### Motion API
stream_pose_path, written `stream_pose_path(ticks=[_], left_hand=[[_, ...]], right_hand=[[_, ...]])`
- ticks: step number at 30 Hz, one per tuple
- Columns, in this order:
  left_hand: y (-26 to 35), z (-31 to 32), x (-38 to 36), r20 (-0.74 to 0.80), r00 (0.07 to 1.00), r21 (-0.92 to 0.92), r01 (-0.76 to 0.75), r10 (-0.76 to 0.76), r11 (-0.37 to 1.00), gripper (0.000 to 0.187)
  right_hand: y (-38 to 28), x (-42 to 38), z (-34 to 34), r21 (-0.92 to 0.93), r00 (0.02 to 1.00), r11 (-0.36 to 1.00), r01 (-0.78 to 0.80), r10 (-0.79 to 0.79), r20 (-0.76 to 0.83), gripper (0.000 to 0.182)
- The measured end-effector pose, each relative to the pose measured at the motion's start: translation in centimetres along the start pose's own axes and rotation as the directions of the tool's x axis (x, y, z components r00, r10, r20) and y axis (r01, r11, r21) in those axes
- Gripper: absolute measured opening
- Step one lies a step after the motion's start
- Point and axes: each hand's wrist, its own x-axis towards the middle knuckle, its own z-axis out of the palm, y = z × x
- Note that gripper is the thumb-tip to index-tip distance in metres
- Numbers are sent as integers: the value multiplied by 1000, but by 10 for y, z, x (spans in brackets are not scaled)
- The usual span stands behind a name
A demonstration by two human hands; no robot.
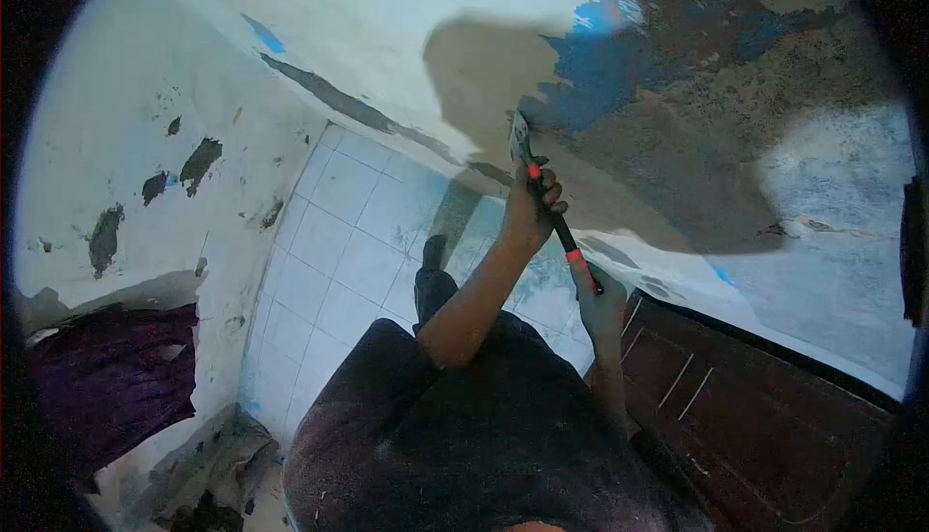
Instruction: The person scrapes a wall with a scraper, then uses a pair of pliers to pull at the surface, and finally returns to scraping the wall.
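Note:
My left hand (528, 211) is wrapped round the upper handle of a scraper (562, 229) with a black and red grip. Lower down, my right hand (598, 302) closes on the handle's red-banded end. The tool's metal head (520, 133) points up at the wall (387, 39), right by the lower left edge of a large patch (619, 68) where the pale paint is gone. Blue and grey-brown surface shows in that patch. My shadow falls over part of it.
White tiles (339, 232) cover the floor below me. A dark brown wooden piece of furniture (735, 416) stands against the wall at lower right. On the left wall (106, 164), paint is chipped in several spots, and a dark purple cloth (126, 368) hangs there.

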Motion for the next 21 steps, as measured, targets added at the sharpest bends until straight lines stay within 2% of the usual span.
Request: stream_pose_path(ticks=[3,5,6,9,13,14,15,17,19,21], left_hand=[[-1,2,-5,38,998,-51,51,-49,997,31],[-4,4,-10,-9,995,-47,98,-99,994,31],[-7,3,-10,-22,995,-54,100,-102,993,28],[-10,-1,-6,-23,996,-22,82,-82,996,26],[-9,-2,-7,29,997,-27,71,-70,997,23],[-11,0,-10,21,995,-27,99,-98,995,22],[-12,2,-12,13,992,-29,125,-124,992,22],[-8,-2,-6,18,993,-58,120,-119,991,22],[3,-2,4,4,1000,-39,8,-8,999,22],[2,3,1,-4,1000,-16,-3,3,1000,22]], right_hand=[[10,-11,0,-13,999,1000,-22,22,-29,34],[15,-18,-2,29,998,999,-19,21,-53,36],[18,-18,-5,-27,993,993,-115,116,29,36],[20,-15,1,23,995,996,-90,91,-38,36],[9,-19,-2,-18,997,1000,-3,1,-73,35],[7,-23,-4,-11,996,997,-79,79,-41,36],[7,-22,-3,-10,996,997,-77,76,-44,36],[4,-18,-1,-9,997,998,-65,64,-49,36],[2,-9,-1,-34,999,998,-43,43,4,36],[-3,-9,0,-60,1000,998,-11,10,-16,35]])
